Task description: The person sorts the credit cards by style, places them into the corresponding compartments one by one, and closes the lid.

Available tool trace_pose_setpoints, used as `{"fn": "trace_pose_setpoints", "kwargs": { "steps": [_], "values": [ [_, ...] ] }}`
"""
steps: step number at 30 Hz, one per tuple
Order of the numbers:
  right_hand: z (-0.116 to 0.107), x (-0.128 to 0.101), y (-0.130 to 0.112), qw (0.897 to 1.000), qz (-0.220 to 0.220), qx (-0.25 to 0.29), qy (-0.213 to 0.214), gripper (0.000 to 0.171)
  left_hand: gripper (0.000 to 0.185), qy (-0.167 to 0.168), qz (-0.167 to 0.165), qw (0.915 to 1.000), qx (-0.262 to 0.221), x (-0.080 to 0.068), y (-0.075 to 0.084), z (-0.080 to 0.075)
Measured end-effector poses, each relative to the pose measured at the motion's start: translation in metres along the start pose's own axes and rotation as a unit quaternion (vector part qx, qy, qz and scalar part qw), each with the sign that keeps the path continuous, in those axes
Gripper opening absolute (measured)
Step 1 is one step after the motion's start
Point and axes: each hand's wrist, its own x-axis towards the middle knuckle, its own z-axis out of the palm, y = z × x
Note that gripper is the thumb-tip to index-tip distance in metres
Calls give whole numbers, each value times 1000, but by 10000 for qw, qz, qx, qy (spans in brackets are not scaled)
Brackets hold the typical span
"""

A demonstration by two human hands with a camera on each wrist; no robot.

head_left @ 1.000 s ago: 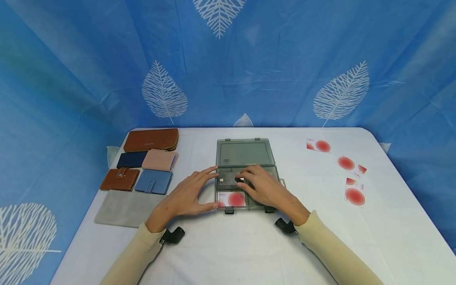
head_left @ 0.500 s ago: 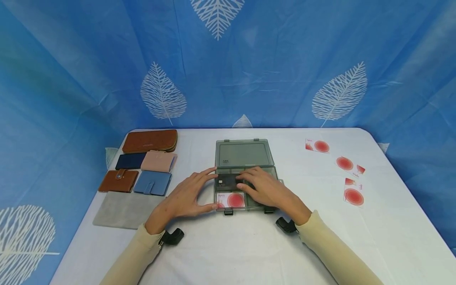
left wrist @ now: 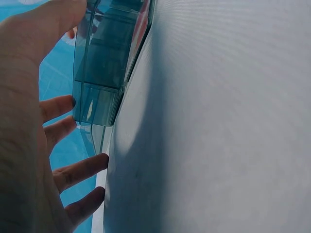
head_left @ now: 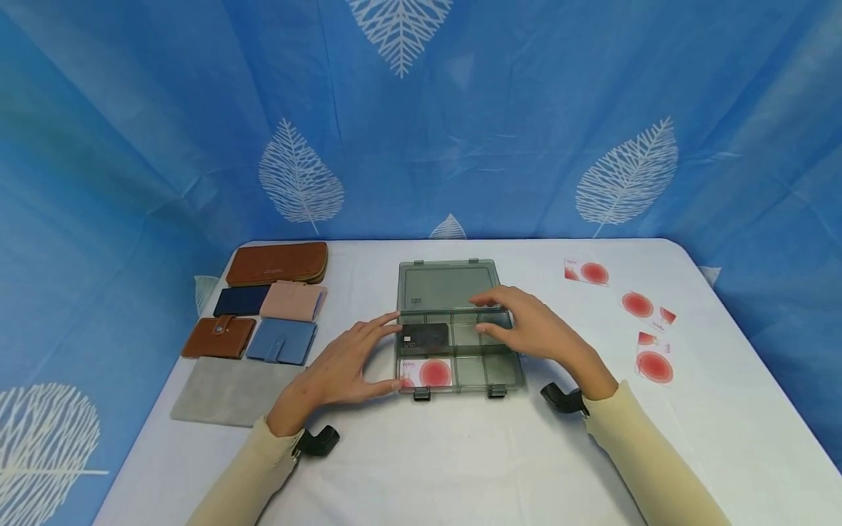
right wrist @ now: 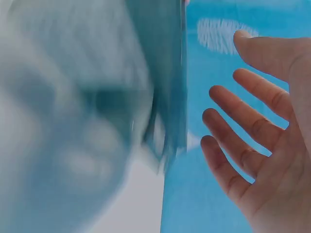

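Hands spread: left hand (head_left: 342, 365) touching box (head_left: 500, 376) side, right hand (head_left: 536, 329) hovering relaxed; right wrist view blurred.

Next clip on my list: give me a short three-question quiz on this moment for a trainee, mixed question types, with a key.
1. True or false: the black card lies in the open grey box.
2. How many red-and-white cards lie loose on the table to the right of the box?
3. Which hand touches the box's left edge? A. left hand B. right hand

Key
1. True; it lies behind the red-and-white card in the front-left compartment.
2. Three.
3. A; the right hand, fingers spread, grips nothing.
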Motion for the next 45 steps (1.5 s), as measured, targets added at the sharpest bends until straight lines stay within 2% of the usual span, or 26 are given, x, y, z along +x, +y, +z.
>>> {"fn": "trace_pose_setpoints", "kwargs": {
  "steps": [13, 17, 20, 23, 30, 37, 45],
  "values": [
    [-63, -27, 73, 9952, 570, -650, 449, 47, 94, -10, -54, 10000, 15, -1, 2, -2],
    [-79, -29, 100, 9915, 1033, -733, 313, 49, 94, 51, -35, 10000, -6, -1, 0, -3],
    [-90, -32, 114, 9849, 1573, -714, 119, 53, 93, 61, 39, 10000, 12, 0, -2, -2],
    [-98, -33, 128, 9788, 1902, -765, 0, 57, 93, 66, 87, 9999, 21, 0, -2, -1],
    [-112, -34, 165, 9679, 2244, -1109, -242, 63, 92, 122, 124, 9998, 6, 0, -3, 0],
    [-120, -44, 180, 9583, 2666, -955, -378, 72, 93, 124, 139, 9998, 39, 1, -2, 1],
    [-124, -47, 177, 9508, 2910, -923, -525, 73, 94, 132, 95, 9998, 65, 0, -1, 0]
  ]
}}
